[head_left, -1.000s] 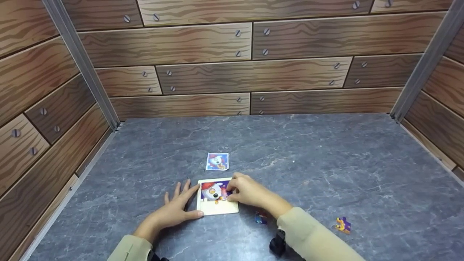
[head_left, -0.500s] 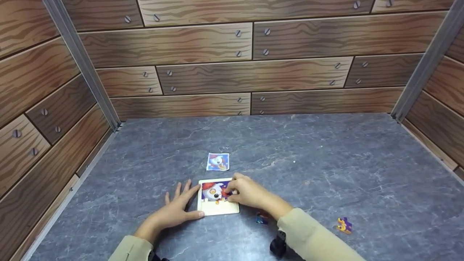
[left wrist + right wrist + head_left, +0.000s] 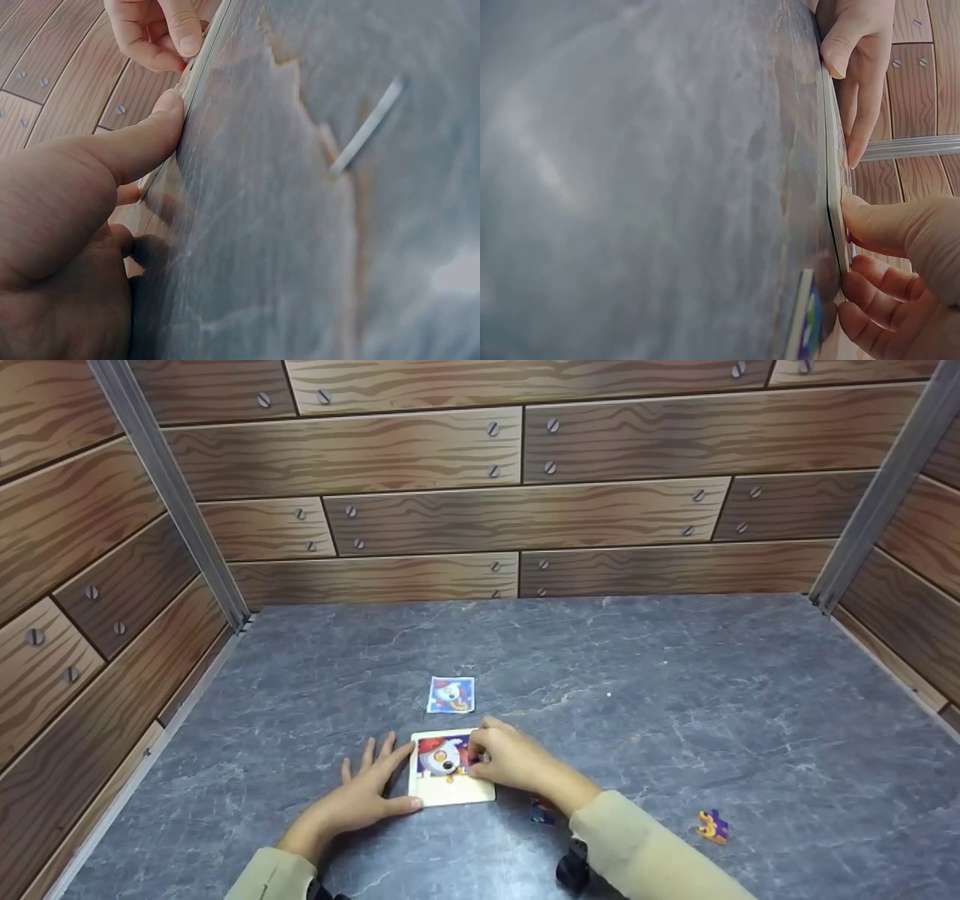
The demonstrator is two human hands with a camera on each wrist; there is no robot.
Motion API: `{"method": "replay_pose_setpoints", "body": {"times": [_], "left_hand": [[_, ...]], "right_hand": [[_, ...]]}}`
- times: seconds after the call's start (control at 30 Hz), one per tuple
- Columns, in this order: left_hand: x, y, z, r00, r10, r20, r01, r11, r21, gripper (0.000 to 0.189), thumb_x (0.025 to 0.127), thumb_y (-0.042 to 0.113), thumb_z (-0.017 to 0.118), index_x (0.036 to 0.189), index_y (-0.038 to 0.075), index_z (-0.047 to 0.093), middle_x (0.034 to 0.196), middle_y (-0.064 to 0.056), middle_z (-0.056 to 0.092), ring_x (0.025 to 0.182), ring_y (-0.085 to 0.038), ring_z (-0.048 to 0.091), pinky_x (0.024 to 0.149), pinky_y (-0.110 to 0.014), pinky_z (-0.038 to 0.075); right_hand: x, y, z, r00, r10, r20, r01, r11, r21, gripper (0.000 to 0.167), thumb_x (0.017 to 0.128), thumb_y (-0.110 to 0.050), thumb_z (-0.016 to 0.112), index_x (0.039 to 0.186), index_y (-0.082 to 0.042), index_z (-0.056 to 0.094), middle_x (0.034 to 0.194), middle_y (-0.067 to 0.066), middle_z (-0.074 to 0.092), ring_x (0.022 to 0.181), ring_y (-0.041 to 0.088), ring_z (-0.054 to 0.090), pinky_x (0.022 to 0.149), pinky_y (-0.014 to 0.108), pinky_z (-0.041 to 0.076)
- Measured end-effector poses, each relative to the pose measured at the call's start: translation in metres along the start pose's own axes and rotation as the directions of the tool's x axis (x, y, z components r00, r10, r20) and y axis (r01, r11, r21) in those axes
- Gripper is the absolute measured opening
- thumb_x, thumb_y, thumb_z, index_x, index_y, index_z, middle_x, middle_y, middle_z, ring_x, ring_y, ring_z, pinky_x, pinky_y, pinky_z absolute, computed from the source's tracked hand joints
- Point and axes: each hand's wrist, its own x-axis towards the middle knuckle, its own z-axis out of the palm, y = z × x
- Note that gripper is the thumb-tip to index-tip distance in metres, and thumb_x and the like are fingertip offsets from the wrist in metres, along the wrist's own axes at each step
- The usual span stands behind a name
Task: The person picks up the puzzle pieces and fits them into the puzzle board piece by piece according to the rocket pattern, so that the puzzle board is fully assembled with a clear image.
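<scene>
A small pale puzzle tray lies on the table, its upper part filled with a picture of a white cartoon character in red. My left hand rests at its left side, fingers spread, with thumb and index finger touching the edge. Over the tray's right side, my right hand pinches a puzzle piece, mostly hidden by the fingers. In the right wrist view its thumb lies over the tray's edge. A dark blue puzzle piece lies beside the right forearm, partly covered.
A yellow and purple puzzle piece lies farther right on the grey marbled table. Behind the tray is a small picture card with a similar character. Wood-patterned walls enclose the back and sides.
My right fingers shift slightly over the right side of the tray, moving the puzzle piece a little. The left hand stays in place.
</scene>
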Motion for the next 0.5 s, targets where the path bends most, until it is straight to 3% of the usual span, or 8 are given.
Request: {"method": "replay_pose_setpoints", "body": {"times": [0.27,0.5], "left_hand": [[0.0003,0.0007,-0.0003,1.000,-0.011,0.004,0.011,1.000,0.003,0.087,0.077,0.049,0.070,0.147,0.019,0.030,0.153,-0.020,0.001,0.135,-0.041,-0.018,0.097,-0.064,-0.019],[-0.0001,0.0013,-0.0005,1.000,-0.009,-0.004,0.009,1.000,0.016,0.086,0.077,0.049,0.070,0.147,0.018,0.030,0.153,-0.021,0.002,0.135,-0.041,-0.018,0.097,-0.064,-0.019]], "right_hand": [[-0.0009,-0.0002,-0.0001,1.000,-0.008,0.010,0.008,1.000,0.002,0.019,0.074,-0.015,0.076,0.093,-0.009,0.074,0.083,-0.003,0.051,0.073,0.011,0.050,0.064,0.025,0.043],[-0.0055,-0.0051,-0.0066,0.994,-0.039,0.102,0.053,0.990,-0.129,0.021,0.079,-0.021,0.073,0.098,-0.014,0.075,0.091,-0.002,0.048,0.082,0.014,0.048,0.069,0.029,0.044]]}}
